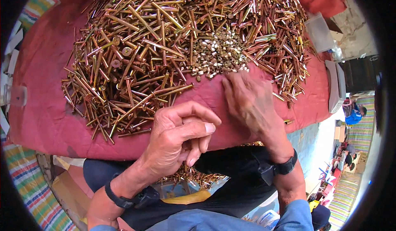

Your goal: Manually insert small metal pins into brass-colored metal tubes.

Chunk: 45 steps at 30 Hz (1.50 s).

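Nearest the person, below the heap of small fittings [218,53], more bolts [194,178] are lying past the cloth's edge. Closer to that heap, the left hand [177,136] is hovering over the red cloth [49,107], fingers curling loosely and thumb tip sitting near them; nothing is showing in it, but whether it is hiding a small piece one cannot tell. The right hand [249,101] is reaching to the heap's near edge, palm down, fingertips meeting the outermost fittings; whether they are pinching one is not showing. Left of the heap and stretching behind it, long bolts [132,66] are lying tangled; right of it, another bolt pile [284,49] is spreading. Judging by these loose masses, much is seemingly remaining to be handled; no finished stack is clearly showing, and whether any bolts are already carrying fittings is too small to tell.
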{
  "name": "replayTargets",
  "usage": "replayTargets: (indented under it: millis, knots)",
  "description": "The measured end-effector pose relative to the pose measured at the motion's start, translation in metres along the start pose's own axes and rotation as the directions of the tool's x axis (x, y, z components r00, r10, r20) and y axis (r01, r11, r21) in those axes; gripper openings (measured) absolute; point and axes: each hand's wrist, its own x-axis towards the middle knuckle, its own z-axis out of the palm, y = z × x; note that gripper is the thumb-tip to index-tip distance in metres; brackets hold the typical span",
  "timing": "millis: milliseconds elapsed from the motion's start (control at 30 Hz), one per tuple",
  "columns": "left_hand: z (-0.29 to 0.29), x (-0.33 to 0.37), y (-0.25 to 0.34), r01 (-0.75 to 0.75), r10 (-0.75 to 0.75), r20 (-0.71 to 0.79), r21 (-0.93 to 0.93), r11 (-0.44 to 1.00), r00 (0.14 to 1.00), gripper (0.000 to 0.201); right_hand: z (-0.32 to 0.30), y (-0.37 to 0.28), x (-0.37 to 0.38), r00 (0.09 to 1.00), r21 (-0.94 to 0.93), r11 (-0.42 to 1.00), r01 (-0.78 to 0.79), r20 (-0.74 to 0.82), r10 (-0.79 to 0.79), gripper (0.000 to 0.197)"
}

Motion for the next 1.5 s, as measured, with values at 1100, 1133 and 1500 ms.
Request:
replayTargets:
  millis: [1100, 1133, 1500]
  knots:
    - [0.003, 0.004, 0.001, 0.253, -0.224, 0.142, -0.235, 0.939, 0.964, 0.006, -0.063, -0.02, -0.032, 0.998, 0.784, 0.62, -0.023, 0.059, -0.038, 0.048]
    - [0.004, 0.003, 0.002, 0.259, -0.23, 0.144, -0.236, 0.937, 0.963, 0.006, -0.063, -0.02, -0.033, 0.998, 0.785, 0.62, -0.02, 0.055, -0.039, 0.048]
    - [0.005, 0.005, -0.006, 0.251, -0.217, 0.157, -0.252, 0.935, 0.963, 0.004, -0.064, -0.018, -0.035, 0.998, 0.795, 0.605, 0.029, 0.01, -0.061, 0.043]
